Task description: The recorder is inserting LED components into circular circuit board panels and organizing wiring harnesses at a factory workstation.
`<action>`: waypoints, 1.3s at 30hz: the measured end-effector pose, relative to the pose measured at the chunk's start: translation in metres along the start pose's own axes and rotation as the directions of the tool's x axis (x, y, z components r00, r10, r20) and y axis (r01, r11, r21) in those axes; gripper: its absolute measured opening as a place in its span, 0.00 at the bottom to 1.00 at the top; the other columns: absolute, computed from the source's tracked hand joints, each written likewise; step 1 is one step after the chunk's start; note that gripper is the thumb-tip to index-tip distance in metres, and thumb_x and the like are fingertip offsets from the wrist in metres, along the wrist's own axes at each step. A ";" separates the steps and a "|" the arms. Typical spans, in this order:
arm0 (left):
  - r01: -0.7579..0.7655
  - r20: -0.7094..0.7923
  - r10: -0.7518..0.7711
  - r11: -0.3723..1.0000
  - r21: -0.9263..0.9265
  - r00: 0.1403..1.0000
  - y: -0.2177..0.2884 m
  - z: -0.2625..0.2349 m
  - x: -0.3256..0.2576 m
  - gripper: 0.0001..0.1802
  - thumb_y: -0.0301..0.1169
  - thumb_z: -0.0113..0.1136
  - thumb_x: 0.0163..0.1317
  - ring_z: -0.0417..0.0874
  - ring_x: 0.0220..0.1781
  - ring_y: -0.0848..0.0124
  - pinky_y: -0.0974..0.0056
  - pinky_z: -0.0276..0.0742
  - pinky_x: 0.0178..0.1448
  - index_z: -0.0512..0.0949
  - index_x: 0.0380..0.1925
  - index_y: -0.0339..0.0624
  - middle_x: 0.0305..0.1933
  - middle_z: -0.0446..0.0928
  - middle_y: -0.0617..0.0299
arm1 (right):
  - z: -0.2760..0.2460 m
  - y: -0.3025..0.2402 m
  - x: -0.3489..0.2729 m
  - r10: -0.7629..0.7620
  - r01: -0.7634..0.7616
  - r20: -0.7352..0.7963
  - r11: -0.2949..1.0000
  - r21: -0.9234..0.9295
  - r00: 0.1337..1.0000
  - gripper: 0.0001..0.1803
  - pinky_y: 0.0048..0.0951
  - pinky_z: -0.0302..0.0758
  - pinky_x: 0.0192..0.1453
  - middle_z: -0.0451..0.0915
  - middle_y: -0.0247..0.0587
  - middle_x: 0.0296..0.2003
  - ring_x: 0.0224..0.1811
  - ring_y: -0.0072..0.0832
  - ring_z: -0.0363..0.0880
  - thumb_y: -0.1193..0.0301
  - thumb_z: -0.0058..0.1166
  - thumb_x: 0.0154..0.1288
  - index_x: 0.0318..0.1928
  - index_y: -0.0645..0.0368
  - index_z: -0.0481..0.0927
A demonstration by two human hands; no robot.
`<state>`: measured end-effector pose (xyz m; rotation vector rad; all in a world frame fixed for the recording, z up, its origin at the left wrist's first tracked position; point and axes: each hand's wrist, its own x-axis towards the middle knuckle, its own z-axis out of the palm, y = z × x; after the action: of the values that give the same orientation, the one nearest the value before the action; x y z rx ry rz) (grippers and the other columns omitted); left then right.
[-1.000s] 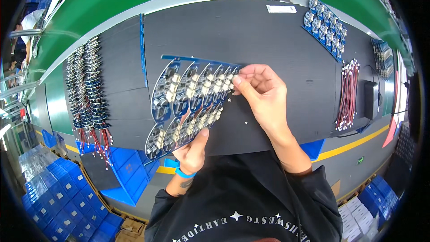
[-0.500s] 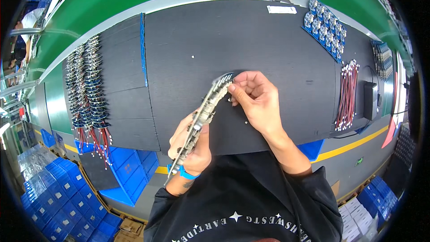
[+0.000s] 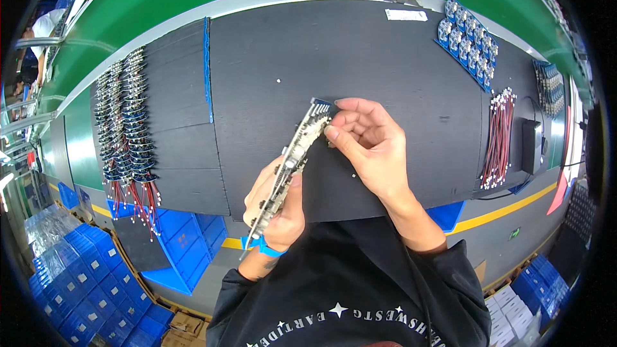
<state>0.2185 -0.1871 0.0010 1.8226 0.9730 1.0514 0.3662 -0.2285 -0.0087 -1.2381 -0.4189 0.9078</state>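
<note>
My left hand [image 3: 277,209] is closed around a long panel of circuit boards [image 3: 292,160], tilted up nearly edge-on above the table. White connectors and metal parts stud its face. At the panel's far end my right hand [image 3: 376,144] is half curled, thumb and fingers drawn together against the components. Whatever lies between those fingertips is too small or hidden to name. Small white pieces lie on the black table mat [image 3: 257,45]: one white bit [image 3: 279,80] beyond the panel, another white bit [image 3: 353,175] by my right wrist.
Rows of boards with red wires [image 3: 132,122] stand at left. At right are a blue board panel [image 3: 468,45], a bundle of red-and-black wires [image 3: 499,138], a black box [image 3: 532,144] and stacked boards [image 3: 549,87]. A blue strip [image 3: 207,71] and white label [image 3: 406,15] lie on the mat.
The panel's far end has turned slightly, showing more blue board edge. My right hand has shifted a little, its index finger lifting slightly from the panel. My left hand keeps its grip.
</note>
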 end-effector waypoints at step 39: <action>-0.023 0.107 0.027 0.999 -0.034 0.994 -0.006 0.002 -0.004 0.08 0.16 0.58 0.55 0.82 0.46 0.49 0.58 0.78 0.49 0.74 0.36 0.29 0.42 0.78 0.36 | 0.007 -0.008 0.003 -0.028 0.028 -0.010 0.999 0.046 1.000 0.18 0.16 0.75 0.38 0.76 0.36 0.33 0.34 0.17 0.76 0.85 0.55 0.59 0.49 0.66 0.69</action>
<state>0.2176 -0.1889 -0.0065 1.8490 0.8656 0.9679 0.3659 -0.2224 0.0008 -1.1908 -0.4047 0.8833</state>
